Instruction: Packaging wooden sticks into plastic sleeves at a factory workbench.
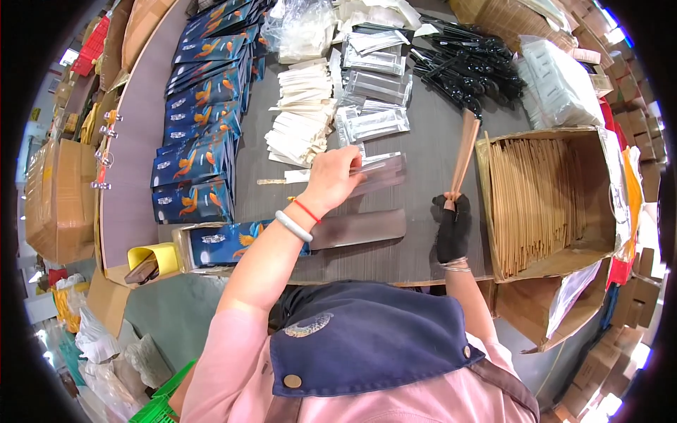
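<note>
My left hand (331, 180) is closed at the middle of the table, its fingertips pinched at the end of a blurred, translucent brownish strip (381, 175) that reaches to the right. A thin stick with a patterned end (271, 182) pokes out left of the wrist. Below the forearm lies a flat grey-brown strip (360, 229), beside a blue printed packet (222, 243). In a black fingerless glove, my right hand (453, 225) grips a narrow bundle of thin brown strips (465, 151), which points away from me. Its fingers wrap round the bundle's near end.
Blue packets (194, 162) overlap in a row at left. White paper-wrapped sticks (303, 116), clear packets (377, 88) and black long-handled items (469, 67) lie farther back. An open cardboard box (501, 275) with brown strips stands at right. A yellow holder (166, 258) sits at the left front.
</note>
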Available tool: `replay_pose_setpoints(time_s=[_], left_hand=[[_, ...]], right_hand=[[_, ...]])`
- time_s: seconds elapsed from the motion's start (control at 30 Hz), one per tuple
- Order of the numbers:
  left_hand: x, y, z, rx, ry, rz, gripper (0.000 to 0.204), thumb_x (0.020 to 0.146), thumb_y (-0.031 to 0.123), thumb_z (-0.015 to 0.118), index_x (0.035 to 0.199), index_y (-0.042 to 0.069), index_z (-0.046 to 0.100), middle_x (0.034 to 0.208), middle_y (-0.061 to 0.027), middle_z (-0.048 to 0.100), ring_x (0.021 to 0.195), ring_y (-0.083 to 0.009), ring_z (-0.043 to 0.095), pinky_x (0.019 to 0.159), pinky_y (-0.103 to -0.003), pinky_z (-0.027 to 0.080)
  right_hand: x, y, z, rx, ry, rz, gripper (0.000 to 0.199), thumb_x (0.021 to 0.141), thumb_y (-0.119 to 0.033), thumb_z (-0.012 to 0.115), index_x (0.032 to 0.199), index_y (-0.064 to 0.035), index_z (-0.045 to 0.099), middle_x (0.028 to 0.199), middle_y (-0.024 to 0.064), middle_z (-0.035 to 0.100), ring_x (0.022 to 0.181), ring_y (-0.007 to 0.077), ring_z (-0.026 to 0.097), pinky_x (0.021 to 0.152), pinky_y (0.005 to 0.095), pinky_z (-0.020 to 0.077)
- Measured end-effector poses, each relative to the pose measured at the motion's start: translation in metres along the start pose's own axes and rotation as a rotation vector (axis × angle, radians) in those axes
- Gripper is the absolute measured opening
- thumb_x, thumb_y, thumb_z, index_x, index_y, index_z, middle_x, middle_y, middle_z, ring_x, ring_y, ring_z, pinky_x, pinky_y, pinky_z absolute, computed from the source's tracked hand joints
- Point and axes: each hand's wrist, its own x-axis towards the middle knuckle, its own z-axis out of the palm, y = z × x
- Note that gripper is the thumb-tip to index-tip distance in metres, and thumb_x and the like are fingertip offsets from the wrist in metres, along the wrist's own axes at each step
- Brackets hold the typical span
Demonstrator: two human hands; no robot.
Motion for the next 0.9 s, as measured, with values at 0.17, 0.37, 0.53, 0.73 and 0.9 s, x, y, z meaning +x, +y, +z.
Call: replay_pose_setpoints(time_s=[0.17, 0.37, 0.53, 0.73, 0.9], left_hand=[[-0.033, 0.017, -0.043, -0.337, -0.080, -0.267, 0.025, 0.069, 0.012, 0.083, 0.078, 0.004, 0.061, 0.071, -0.0100, 0.065, 0.067, -0.0288, 0.064, 0.063, -0.039, 0.050], [-0.096, 0.021, -0.037, 0.052, -0.109, -0.096, 0.041, 0.060, 0.022, 0.086, 0.097, 0.013, 0.070, 0.104, -0.0039, 0.062, 0.098, -0.0272, 0.054, 0.083, -0.042, 0.042], [-0.128, 0.007, -0.061, 0.111, -0.056, -0.115, 0.062, 0.056, 0.023, 0.087, 0.112, 0.008, 0.067, 0.114, -0.0082, 0.059, 0.108, -0.0324, 0.052, 0.094, -0.044, 0.042], [-0.119, 0.029, -0.042, 0.086, -0.095, -0.079, 0.078, 0.053, 0.022, 0.089, 0.124, 0.006, 0.060, 0.120, -0.0083, 0.057, 0.114, -0.0320, 0.050, 0.097, -0.044, 0.041], [-0.120, 0.027, -0.033, 0.136, -0.109, -0.038, 0.082, 0.052, 0.017, 0.089, 0.127, 0.005, 0.058, 0.121, -0.0088, 0.056, 0.114, -0.0320, 0.050, 0.096, -0.044, 0.041]], right_hand=[[0.012, -0.024, -0.028, -0.109, -0.194, -0.011, 0.016, 0.101, -0.009, 0.050, 0.111, -0.0018, 0.060, 0.087, 0.0003, 0.056, 0.078, 0.0083, 0.049, 0.070, 0.0244, 0.0425], [0.014, -0.054, -0.016, -0.420, -0.614, -0.156, 0.028, 0.094, -0.012, 0.060, 0.121, -0.0110, 0.067, 0.079, 0.0101, 0.055, 0.074, 0.0242, 0.058, 0.069, 0.0324, 0.0476], [0.012, -0.052, -0.016, -0.779, -0.747, -0.378, 0.027, 0.089, -0.016, 0.065, 0.116, -0.0164, 0.070, 0.080, 0.0109, 0.059, 0.074, 0.0304, 0.060, 0.066, 0.0389, 0.0489], [0.010, -0.035, 0.017, -0.559, -0.708, -0.565, 0.022, 0.084, -0.005, 0.068, 0.105, -0.0078, 0.072, 0.085, 0.0111, 0.062, 0.078, 0.0278, 0.063, 0.066, 0.0387, 0.0520], [-0.004, -0.035, 0.032, -0.405, -0.549, -0.241, 0.012, 0.082, -0.004, 0.071, 0.094, -0.0036, 0.068, 0.089, 0.0112, 0.063, 0.083, 0.0276, 0.065, 0.072, 0.0361, 0.0531]])
